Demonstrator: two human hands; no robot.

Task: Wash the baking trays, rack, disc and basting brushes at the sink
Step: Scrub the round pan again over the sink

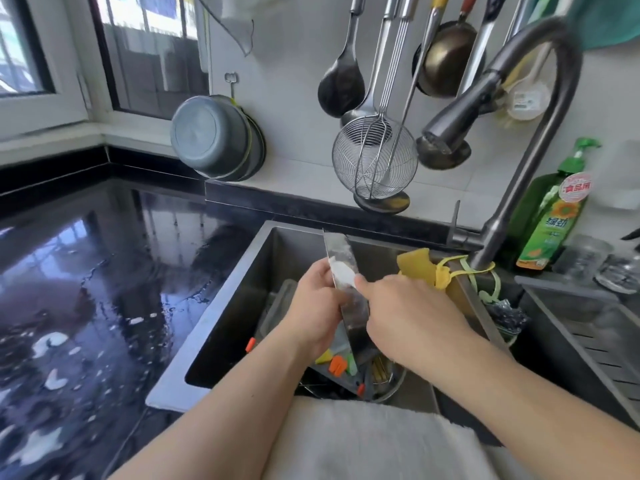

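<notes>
Your left hand (320, 306) grips 1 metal baking tray (341, 268) held on edge over the sink (242, 271). Your right hand (412, 317) is closed on its other face, near white suds. Coloured brushes (337, 365) lie in the basin below; the desk (104, 271) is wet.

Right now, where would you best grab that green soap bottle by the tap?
Probably around the green soap bottle's body, coming from the front-left: it stands upright behind the faucet, and its narrow pump top looks like a poor hold.
</notes>
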